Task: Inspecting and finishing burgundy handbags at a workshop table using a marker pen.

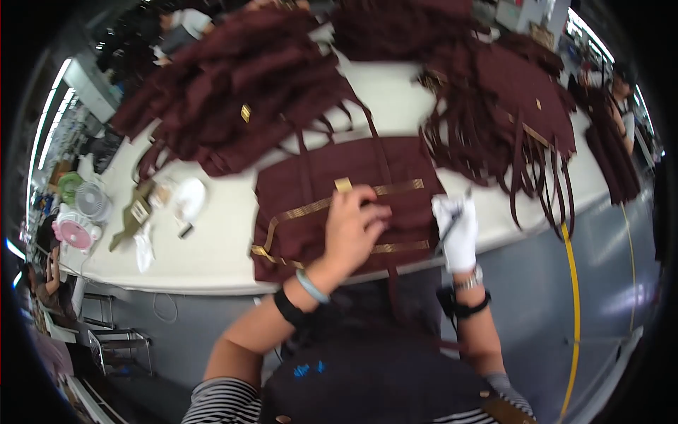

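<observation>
A dark maroon handbag (409, 159) with gold zips and two long straps lies flat on the table before me. My bare left hand (353, 230) rests over its middle, fingers slightly bent and apart, just below a small gold plate (343, 185). At the bag's right edge is my right hand (459, 230) in a white glove, its fingers closed round a thin dark tool (452, 215). Blur and the hand itself hide the tool's exact kind. One gold zip (304, 210) runs across the front and bends down at the left.
Heaped maroon bags (247, 78) cover the table's far left, and another pile (522, 92) spreads over the far right, straps hanging off the edge. Left on the white tabletop (226, 247) are a white round dish (190, 199), an olive cloth piece (132, 219) and small fans (90, 201). Other people sit or stand farther away.
</observation>
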Demonstrator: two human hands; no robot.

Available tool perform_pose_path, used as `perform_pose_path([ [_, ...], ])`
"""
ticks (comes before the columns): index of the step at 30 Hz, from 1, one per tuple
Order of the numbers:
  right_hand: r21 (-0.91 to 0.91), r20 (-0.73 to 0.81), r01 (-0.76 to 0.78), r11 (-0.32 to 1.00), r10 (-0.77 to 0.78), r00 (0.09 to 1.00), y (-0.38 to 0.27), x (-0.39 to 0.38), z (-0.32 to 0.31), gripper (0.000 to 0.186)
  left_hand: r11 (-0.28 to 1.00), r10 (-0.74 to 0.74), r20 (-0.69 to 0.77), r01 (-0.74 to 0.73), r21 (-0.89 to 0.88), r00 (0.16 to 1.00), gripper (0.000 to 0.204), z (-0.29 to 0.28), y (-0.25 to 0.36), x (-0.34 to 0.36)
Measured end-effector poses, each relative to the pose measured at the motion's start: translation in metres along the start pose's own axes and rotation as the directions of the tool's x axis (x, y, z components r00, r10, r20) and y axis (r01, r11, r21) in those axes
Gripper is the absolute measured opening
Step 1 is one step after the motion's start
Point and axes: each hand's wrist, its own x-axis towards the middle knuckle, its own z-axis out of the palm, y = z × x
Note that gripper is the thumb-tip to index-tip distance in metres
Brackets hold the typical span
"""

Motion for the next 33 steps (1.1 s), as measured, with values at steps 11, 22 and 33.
perform_pose_path([
  [11,-0.42,0.579,0.779,0.465,-0.523,0.625,-0.066,-0.015,0.036,0.043,0.995,-0.006,-0.018,0.004,-0.1,1.0,0.022,0.003,0.012,-0.011],
  [22,-0.449,0.462,0.587,0.673,-0.388,0.798,-0.032,-0.017,0.031,0.035,0.997,-0.065,0.012,0.065,-0.039,0.998,0.021,0.007,0.015,-0.001],
  [33,-0.345,0.443,0.477,0.808,-0.308,0.842,-0.029,-0.022,0.031,0.035,0.986,-0.107,0.128,0.121,-0.112,0.986,0.022,0.013,0.003,-0.009],
])
